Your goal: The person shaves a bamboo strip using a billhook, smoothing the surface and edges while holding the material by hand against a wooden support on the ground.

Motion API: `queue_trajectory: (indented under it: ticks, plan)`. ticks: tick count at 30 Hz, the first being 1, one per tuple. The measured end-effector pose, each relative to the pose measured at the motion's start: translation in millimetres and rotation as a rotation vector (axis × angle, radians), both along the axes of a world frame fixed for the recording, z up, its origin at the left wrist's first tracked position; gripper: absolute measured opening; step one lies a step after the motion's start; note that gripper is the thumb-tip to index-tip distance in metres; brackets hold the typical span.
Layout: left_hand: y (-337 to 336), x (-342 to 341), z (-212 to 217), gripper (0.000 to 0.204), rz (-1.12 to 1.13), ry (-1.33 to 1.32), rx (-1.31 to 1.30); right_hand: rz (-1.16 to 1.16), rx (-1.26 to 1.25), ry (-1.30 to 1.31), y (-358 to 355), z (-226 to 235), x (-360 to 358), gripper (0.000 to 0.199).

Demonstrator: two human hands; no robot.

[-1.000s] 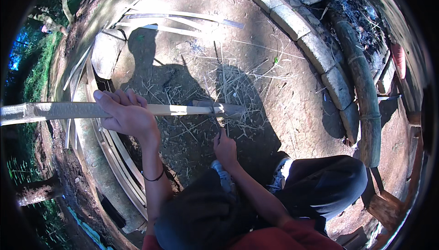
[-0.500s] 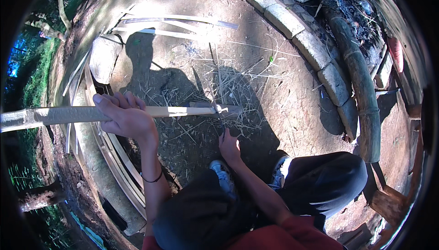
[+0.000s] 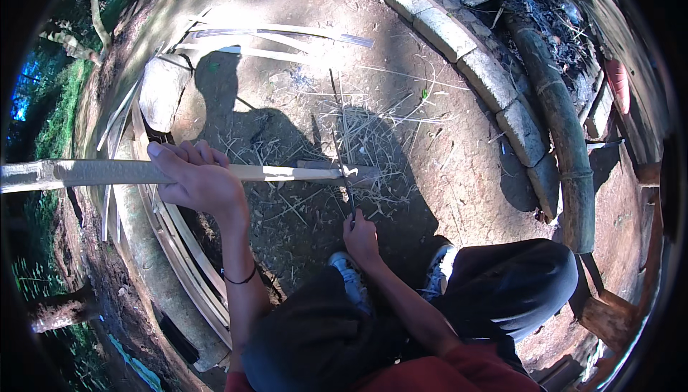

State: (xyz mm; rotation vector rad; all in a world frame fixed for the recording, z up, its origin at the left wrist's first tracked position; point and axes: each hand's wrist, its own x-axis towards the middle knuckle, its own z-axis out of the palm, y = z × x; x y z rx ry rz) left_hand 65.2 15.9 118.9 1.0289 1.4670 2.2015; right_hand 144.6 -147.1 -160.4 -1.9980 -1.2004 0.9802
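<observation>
My left hand (image 3: 203, 183) is closed around a long pale bamboo strip (image 3: 287, 173), which runs from the far left rim to the middle of the view. In my right hand (image 3: 361, 238) is the handle of a long, thin-bladed knife (image 3: 339, 134), its blade pointing away from me. The blade crosses the strip close to its right end; whether it cuts in or only rests there I cannot tell. Beneath that end lies a flat wooden piece (image 3: 369, 175) on the ground. Thin bamboo shavings (image 3: 358, 130) are scattered around it.
Split bamboo strips (image 3: 287, 31) lie on the dirt beyond a pale stone (image 3: 163, 91). More long strips (image 3: 197, 266) sit at my left beside a log (image 3: 161, 277). To the right, a brick edging (image 3: 491, 77) curves past a thick bamboo pole (image 3: 562, 127) and ashes (image 3: 545, 12).
My right hand has shifted slightly toward me with the knife. The strip's left end has risen a little in the view, while my left hand keeps its grip.
</observation>
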Motion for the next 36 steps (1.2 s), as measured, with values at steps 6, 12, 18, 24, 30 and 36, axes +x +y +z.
queue_trajectory:
  ticks: [6, 12, 18, 24, 30, 36]
  plan:
    - [0, 0, -1, 0.046, -0.047, -0.027, -0.029, -0.034, -0.040, 0.181, -9, -34, 11, 0.019]
    - [5, -11, -3, 0.045, -0.031, -0.055, -0.020, -0.212, -0.211, 0.842, 0, 24, 5, 0.020]
    - [4, -14, 3, 0.044, -0.030, -0.076, -0.042, 0.102, 0.171, -0.148, -12, -2, -7, 0.019]
    - [4, -10, -3, 0.044, -0.066, -0.064, -0.025, -0.054, 0.060, 0.080, -3, -10, 0, 0.021]
    - [8, -27, -1, 0.046, -0.183, -0.072, 0.008, 0.039, 0.077, 0.387, 10, 112, -10, 0.017]
    - [4, -31, -4, 0.046, -0.387, -0.063, 0.072, 0.179, 0.166, 0.258, 10, 139, -16, 0.018]
